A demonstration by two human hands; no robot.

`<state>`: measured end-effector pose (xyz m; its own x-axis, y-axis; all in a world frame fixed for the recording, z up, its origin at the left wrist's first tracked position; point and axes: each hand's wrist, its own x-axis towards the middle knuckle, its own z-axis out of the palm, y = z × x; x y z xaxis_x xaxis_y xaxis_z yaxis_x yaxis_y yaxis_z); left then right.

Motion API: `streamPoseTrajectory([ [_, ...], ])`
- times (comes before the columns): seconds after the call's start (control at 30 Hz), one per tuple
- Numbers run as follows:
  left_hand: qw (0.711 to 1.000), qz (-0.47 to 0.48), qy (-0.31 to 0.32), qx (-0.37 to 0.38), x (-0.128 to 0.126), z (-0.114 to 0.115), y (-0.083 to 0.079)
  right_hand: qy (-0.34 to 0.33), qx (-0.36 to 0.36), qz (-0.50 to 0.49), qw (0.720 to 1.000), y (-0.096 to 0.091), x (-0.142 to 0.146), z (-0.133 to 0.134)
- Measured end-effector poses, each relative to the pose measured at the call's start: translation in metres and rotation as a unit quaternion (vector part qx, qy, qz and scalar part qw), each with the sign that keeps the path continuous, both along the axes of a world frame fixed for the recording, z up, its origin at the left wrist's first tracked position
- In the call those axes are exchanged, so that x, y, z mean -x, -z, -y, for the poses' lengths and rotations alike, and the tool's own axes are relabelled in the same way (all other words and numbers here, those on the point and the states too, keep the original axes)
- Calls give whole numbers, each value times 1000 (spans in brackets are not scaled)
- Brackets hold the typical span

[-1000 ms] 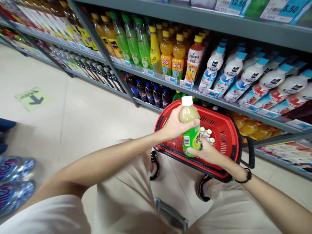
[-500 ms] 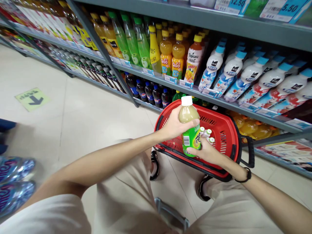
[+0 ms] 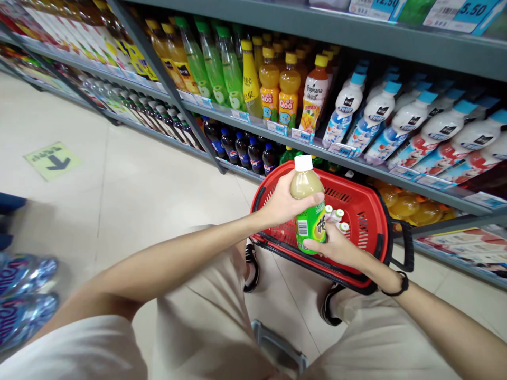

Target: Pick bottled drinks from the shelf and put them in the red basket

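A drink bottle [image 3: 311, 211] with a white cap, pale cloudy liquid and a green label stands nearly upright over the basket, its barcode turned toward me. My left hand [image 3: 285, 199] wraps round its upper part, thumb across the front. Lower down, my right hand [image 3: 336, 246] grips it near the base, with the thumb on the label. Beneath both hands is a red shopping basket [image 3: 372, 211] with black trim. Several small white-capped bottles [image 3: 338, 215] lie inside it, partly hidden by the bottle and my right hand.
Shelves in front hold green bottles [image 3: 227, 68], orange juice bottles [image 3: 289, 87] and white blue-capped bottles [image 3: 380, 111]. Dark cola bottles [image 3: 255, 155] fill a lower shelf. The basket's black handle [image 3: 404, 247] sticks out right. Packs of water bottles [image 3: 26, 301] stand at left on the floor.
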<state>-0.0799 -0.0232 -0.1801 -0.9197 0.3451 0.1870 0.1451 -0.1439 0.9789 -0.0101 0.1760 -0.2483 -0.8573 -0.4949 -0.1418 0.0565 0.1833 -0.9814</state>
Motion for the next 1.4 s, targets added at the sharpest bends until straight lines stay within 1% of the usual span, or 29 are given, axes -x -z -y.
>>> streamPoseTrajectory([
  [0.53,1000,5,-3,4,-2,0,-3,2,12,3,1000,-1,-1,1],
  [0.73,1000,3,-3,9,-1,0,-2,-8,9,-3,1000,1,0,1],
  [1.4,1000,4,0,10,-1,1,-3,-7,3,10,1000,1,0,1],
])
